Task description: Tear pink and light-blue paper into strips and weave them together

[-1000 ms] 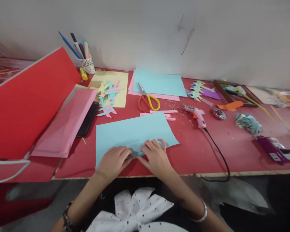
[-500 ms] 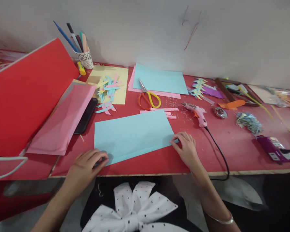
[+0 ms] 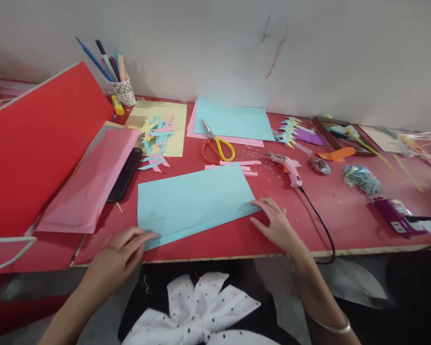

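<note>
No legible text, labels or numbers anywhere.

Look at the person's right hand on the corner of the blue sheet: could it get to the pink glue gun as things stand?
Probably yes. The right hand rests at the blue sheet's right corner, and the glue gun lies just beyond it on the red table. Only bare tabletop and the gun's black cord lie between.

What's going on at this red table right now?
A person sits at the red table with both hands flat at the ends of a folded light blue paper sheet. The left hand presses its near left corner; the right hand touches its right corner. Neither hand has a closed grip on anything. Beyond the sheet lie orange-and-yellow-handled scissors and a pink glue gun with a black cord, both untouched.
</note>
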A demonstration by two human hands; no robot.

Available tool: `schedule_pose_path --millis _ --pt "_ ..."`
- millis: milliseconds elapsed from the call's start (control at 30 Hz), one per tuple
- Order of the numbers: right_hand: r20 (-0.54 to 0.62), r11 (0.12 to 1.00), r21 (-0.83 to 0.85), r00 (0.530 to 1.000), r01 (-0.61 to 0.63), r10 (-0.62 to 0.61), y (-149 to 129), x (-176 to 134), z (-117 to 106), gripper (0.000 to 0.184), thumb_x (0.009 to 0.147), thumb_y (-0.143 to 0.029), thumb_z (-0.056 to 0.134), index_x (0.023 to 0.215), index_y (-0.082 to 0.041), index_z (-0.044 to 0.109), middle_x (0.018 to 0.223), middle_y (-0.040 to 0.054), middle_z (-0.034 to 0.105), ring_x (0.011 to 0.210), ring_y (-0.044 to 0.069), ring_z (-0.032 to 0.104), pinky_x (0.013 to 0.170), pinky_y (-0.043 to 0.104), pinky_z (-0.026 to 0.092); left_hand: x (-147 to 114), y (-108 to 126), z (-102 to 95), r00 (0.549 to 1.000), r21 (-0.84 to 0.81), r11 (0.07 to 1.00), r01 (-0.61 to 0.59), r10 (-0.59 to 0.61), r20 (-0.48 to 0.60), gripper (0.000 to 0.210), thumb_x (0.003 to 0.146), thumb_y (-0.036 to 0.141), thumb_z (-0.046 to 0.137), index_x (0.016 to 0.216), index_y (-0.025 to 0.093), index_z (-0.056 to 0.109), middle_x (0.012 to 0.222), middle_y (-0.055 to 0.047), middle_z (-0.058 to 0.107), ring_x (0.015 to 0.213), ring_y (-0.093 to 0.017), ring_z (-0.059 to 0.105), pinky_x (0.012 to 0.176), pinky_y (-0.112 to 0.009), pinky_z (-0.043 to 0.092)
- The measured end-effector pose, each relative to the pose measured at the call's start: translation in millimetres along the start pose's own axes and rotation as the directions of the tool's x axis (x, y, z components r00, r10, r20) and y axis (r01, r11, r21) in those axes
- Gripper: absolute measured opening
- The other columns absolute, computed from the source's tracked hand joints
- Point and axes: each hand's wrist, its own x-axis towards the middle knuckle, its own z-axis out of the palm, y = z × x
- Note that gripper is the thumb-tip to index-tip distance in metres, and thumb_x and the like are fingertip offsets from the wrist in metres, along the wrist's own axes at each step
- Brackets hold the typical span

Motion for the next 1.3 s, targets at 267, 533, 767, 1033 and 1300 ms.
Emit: schedule_pose_path --millis 267,533,767,1033,1300 --pt "0.010 0.983 -0.026 0.983 0.181 -0.181 -2.9 13.7 -19.0 0.022 0.081 -0.016 0.038 0.074 -0.019 0.058 0.077 0.0046 0.052 0.070 0.014 0.050 0.064 0.027 0.037 -3.1 6.0 -6.8 0.994 -0.135 0.989 0.057 -0.043 0.105 0.023 0.081 0.036 0.039 0.084 0.028 0.060 0.080 -0.001 0.065 0.077 -0.017 0.059 0.072 -0.031 0.044" --pt "-0.464 0.988 -0.026 0.874 0.151 -0.145 -24.7 52.5 -42.3 0.019 0.078 -0.019 0.040 0.075 -0.021 0.059 0.062 0.0009 0.053 0.060 0.013 0.049 0.063 0.028 0.037 37.7 50.5 -25.1 0.908 -0.461 0.887 -0.043 0.228 0.353 0.017 0.074 0.021 0.049 0.084 0.023 0.062 0.080 -0.001 0.065 0.080 -0.014 0.057 0.076 -0.025 0.044" --pt "-0.363 0.812 0.561 0.929 0.157 0.071 -34.3 100.4 -30.3 0.014 0.074 -0.028 0.041 0.068 -0.019 0.050 0.066 -0.0001 0.053 0.060 0.011 0.046 0.056 0.024 0.037 71.7 84.3 -18.5 0.737 -0.634 0.739 -0.229 0.557 0.384 0.047 0.067 0.025 0.060 0.114 0.024 0.050 0.115 -0.004 0.056 0.110 -0.018 0.046 0.095 -0.031 0.034" --pt "-0.078 0.582 0.811 0.997 0.051 0.021 -44.6 131.9 -6.0 0.021 0.069 -0.027 0.047 0.088 -0.020 0.044 0.058 -0.0066 0.046 0.051 0.008 0.042 0.051 0.021 0.033 153.0 69.7 -38.8 0.938 -0.501 0.841 -0.205 0.315 0.144 0.029 0.081 0.028 0.042 0.107 0.022 0.051 0.112 -0.002 0.056 0.104 -0.016 0.049 0.090 -0.030 0.036" --pt "-0.006 0.651 0.757 0.995 -0.059 0.097 -60.6 154.5 11.1 0.016 0.071 -0.020 0.044 0.087 -0.019 0.045 0.046 -0.0108 0.031 0.041 0.006 0.030 0.045 0.020 0.025 237.2 26.6 7.9 0.982 -0.439 0.886 0.150 -0.184 -0.035 0.034 0.079 0.038 0.034 0.064 0.015 0.054 0.063 -0.003 0.059 0.069 -0.019 0.055 0.067 -0.029 0.039"
